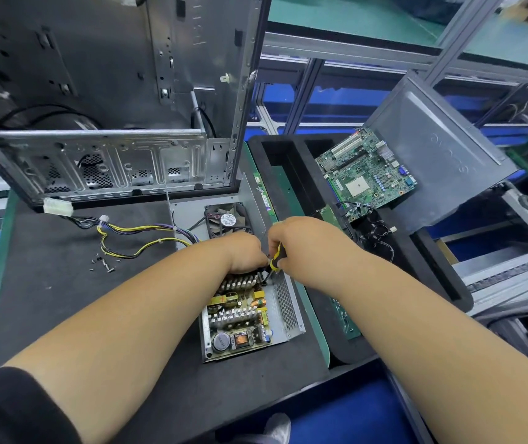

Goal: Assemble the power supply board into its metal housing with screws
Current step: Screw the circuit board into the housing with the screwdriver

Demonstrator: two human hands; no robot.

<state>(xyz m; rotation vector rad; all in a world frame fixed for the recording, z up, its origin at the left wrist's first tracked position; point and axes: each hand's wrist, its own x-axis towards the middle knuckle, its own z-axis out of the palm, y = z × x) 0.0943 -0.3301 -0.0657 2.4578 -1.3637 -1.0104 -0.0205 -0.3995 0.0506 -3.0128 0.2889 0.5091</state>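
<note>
The power supply board (237,318) lies inside its open metal housing (288,309) on the dark mat, with heatsinks, coils and a capacitor showing. My right hand (301,241) grips a yellow-and-black screwdriver (276,256), whose tip points down at the board's far right corner. Beside it, my left hand (245,253) rests on the far end of the board, fingers curled down over it; what they hold is hidden. The housing's lid with a fan (226,221) lies just beyond the hands. Several loose screws (104,263) sit on the mat at the left.
An open computer case (112,123) stands at the back left, with yellow and black cables (134,235) trailing from it. A black foam tray (291,174) at the right holds a green motherboard (366,174) and a grey panel (442,155). Aluminium rails run behind.
</note>
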